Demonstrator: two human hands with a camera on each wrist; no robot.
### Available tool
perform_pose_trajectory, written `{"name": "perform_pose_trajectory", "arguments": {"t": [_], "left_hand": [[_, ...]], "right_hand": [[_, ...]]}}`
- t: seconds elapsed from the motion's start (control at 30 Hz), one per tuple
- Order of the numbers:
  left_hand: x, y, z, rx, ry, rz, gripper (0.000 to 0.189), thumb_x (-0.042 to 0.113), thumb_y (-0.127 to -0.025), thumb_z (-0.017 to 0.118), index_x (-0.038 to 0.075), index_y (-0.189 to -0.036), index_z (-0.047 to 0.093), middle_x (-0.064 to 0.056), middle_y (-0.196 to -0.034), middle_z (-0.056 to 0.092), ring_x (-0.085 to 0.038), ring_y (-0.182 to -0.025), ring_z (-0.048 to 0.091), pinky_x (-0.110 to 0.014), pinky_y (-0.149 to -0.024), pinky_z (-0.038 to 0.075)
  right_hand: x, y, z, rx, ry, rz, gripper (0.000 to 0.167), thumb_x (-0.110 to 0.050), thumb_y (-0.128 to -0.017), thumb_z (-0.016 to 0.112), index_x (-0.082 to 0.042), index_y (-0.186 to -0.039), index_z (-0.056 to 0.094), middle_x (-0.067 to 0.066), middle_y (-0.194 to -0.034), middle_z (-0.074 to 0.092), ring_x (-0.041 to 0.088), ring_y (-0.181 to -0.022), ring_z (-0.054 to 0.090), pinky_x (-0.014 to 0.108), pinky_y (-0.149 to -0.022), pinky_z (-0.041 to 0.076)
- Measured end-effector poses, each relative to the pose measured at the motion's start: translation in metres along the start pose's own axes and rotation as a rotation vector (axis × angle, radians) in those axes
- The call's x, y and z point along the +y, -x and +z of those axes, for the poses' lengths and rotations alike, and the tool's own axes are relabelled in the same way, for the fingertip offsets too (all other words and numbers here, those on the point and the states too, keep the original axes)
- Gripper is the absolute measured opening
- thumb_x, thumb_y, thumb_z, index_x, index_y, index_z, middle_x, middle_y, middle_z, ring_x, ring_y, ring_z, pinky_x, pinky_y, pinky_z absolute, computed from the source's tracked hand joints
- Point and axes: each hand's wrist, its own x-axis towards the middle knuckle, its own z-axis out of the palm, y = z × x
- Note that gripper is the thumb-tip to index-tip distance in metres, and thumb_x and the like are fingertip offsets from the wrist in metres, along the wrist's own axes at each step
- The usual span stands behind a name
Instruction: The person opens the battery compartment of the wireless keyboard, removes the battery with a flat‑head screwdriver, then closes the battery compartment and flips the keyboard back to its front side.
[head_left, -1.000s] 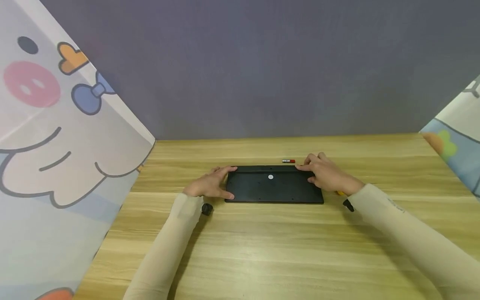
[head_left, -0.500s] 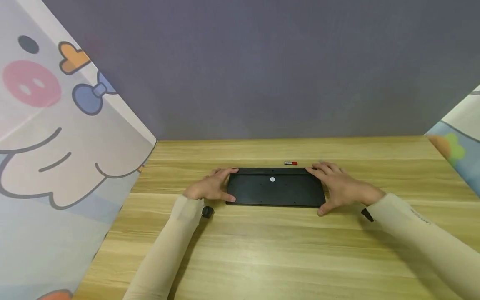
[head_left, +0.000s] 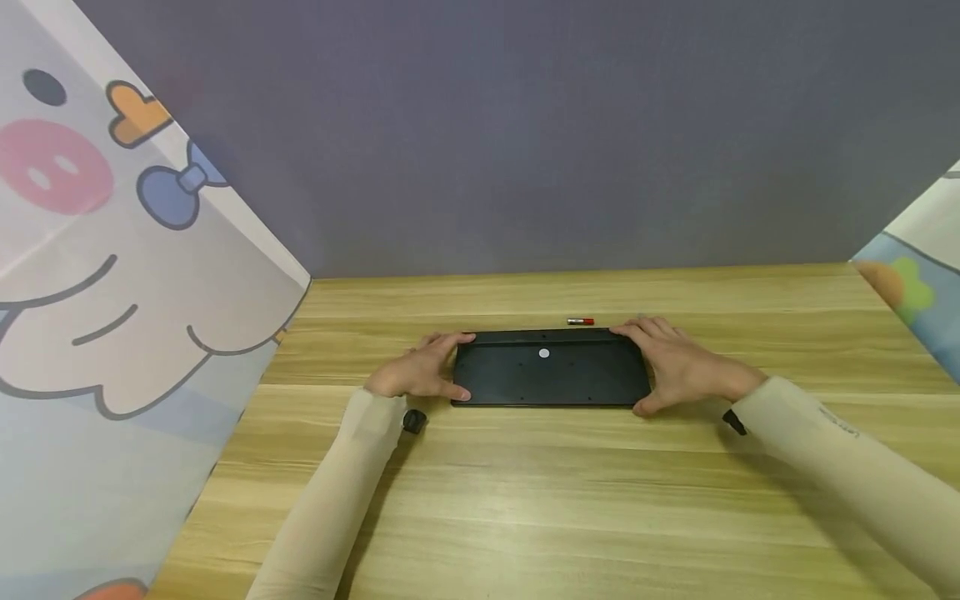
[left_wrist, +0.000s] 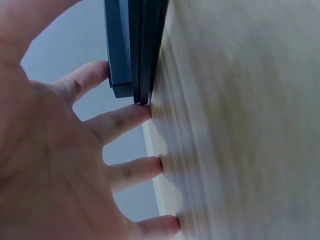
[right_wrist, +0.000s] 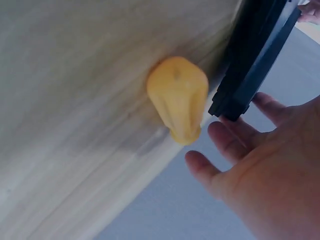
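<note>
A black keyboard (head_left: 555, 375) lies underside up on the wooden table, with a small round white sticker on its back. My left hand (head_left: 422, 372) spans its left end, thumb at the near corner and index finger at the far one. In the left wrist view, the other fingertips of that hand touch the table or come very close. Around the right end, my right hand (head_left: 686, 367) holds the near and far corners between thumb and index finger. A yellow, rounded object (right_wrist: 178, 95) lies beside this hand in the right wrist view; its kind is unclear.
A small battery (head_left: 581, 322), red at one end, lies just behind the keyboard. Beyond the wooden table (head_left: 525, 500) rises a grey panel (head_left: 525, 142). A cartoon-printed wall (head_left: 150, 333) borders the left side, with another printed surface (head_left: 911, 283) at the right.
My right hand has moved right from above the keyboard to its right end, and the thumb has come in against the near corner. The left hand has stayed in place.
</note>
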Motion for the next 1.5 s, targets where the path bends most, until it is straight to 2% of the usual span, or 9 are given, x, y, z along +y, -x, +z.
{"name": "perform_pose_trajectory", "arguments": {"t": [0.27, 0.5, 0.63, 0.77, 0.97, 1.17, 1.23, 1.4, 1.5], "left_hand": [[0.0, 0.001, 0.0, -0.005, 0.01, -0.012, 0.102, 0.046, -0.073, 0.079, 0.035, -0.151, 0.015, -0.002, -0.155, 0.017, -0.029, -0.142, 0.002, -0.067, -0.102, 0.015], [-0.002, 0.005, -0.002, -0.008, 0.031, -0.02, 0.1, 0.046, -0.072, 0.08, 0.039, -0.15, 0.018, -0.008, -0.155, 0.016, -0.03, -0.142, 0.005, -0.063, -0.097, 0.03], [-0.003, 0.004, -0.002, -0.021, 0.034, -0.016, 0.1, 0.047, -0.071, 0.08, 0.04, -0.15, 0.019, -0.011, -0.155, 0.014, -0.031, -0.141, 0.009, -0.061, -0.097, 0.033], [-0.003, 0.003, -0.002, -0.028, 0.042, -0.001, 0.102, 0.049, -0.069, 0.081, 0.04, -0.149, 0.02, -0.009, -0.155, 0.015, -0.031, -0.141, 0.011, -0.06, -0.098, 0.032], [-0.004, 0.003, -0.001, -0.004, 0.056, 0.052, 0.113, 0.051, -0.061, 0.085, 0.034, -0.15, 0.018, -0.004, -0.155, 0.016, -0.03, -0.139, 0.019, -0.056, -0.102, 0.029], [0.003, 0.0, 0.005, 0.037, -0.039, 0.198, 0.126, 0.054, -0.059, 0.085, 0.027, -0.153, 0.006, -0.008, -0.157, 0.003, -0.028, -0.141, 0.007, -0.062, -0.106, 0.007], [0.008, -0.001, 0.007, 0.053, -0.064, 0.231, 0.127, 0.055, -0.059, 0.085, 0.029, -0.153, 0.003, -0.008, -0.157, 0.001, -0.027, -0.142, 0.005, -0.061, -0.107, 0.006], [0.021, -0.004, 0.009, 0.07, -0.09, 0.249, 0.129, 0.053, -0.058, 0.086, 0.034, -0.152, 0.0, -0.005, -0.156, 0.005, -0.029, -0.14, 0.01, -0.061, -0.106, 0.012], [0.027, -0.004, 0.011, 0.069, -0.069, 0.26, 0.13, 0.049, -0.057, 0.089, 0.033, -0.152, 0.003, -0.003, -0.153, 0.011, -0.029, -0.137, 0.019, -0.058, -0.102, 0.027]], "right_hand": [[-0.006, 0.008, -0.014, 0.109, -0.032, -0.119, 0.109, -0.044, -0.055, 0.088, -0.009, -0.141, 0.032, 0.014, -0.135, 0.033, 0.033, -0.122, 0.03, 0.057, -0.09, 0.035], [-0.016, 0.013, -0.02, 0.218, -0.025, -0.189, 0.095, -0.04, -0.056, 0.088, -0.009, -0.13, 0.039, 0.015, -0.133, 0.034, 0.034, -0.119, 0.031, 0.056, -0.088, 0.034], [-0.022, 0.016, -0.024, 0.245, -0.034, -0.209, 0.09, -0.038, -0.057, 0.087, -0.011, -0.128, 0.039, 0.016, -0.133, 0.033, 0.033, -0.121, 0.03, 0.055, -0.088, 0.034], [-0.031, 0.018, -0.031, 0.267, -0.03, -0.221, 0.09, -0.041, -0.057, 0.087, -0.012, -0.127, 0.039, 0.014, -0.132, 0.032, 0.03, -0.121, 0.029, 0.052, -0.09, 0.033], [-0.046, 0.017, -0.044, 0.282, -0.027, -0.227, 0.089, -0.043, -0.058, 0.086, -0.011, -0.127, 0.04, 0.011, -0.131, 0.034, 0.028, -0.12, 0.03, 0.048, -0.091, 0.032], [-0.057, 0.012, -0.055, 0.282, -0.008, -0.227, 0.086, -0.04, -0.056, 0.087, -0.008, -0.122, 0.042, 0.009, -0.128, 0.036, 0.027, -0.118, 0.032, 0.045, -0.09, 0.033], [-0.059, 0.012, -0.059, 0.282, 0.0, -0.223, 0.086, -0.041, -0.055, 0.087, -0.008, -0.122, 0.043, 0.008, -0.128, 0.037, 0.026, -0.117, 0.032, 0.043, -0.089, 0.033], [-0.066, 0.011, -0.067, 0.246, 0.021, -0.202, 0.086, -0.045, -0.057, 0.086, -0.011, -0.123, 0.042, 0.007, -0.128, 0.037, 0.025, -0.117, 0.032, 0.043, -0.089, 0.034], [-0.07, 0.011, -0.071, 0.229, 0.033, -0.191, 0.088, -0.048, -0.058, 0.085, -0.012, -0.124, 0.042, 0.005, -0.129, 0.036, 0.024, -0.117, 0.032, 0.043, -0.09, 0.035]]}}
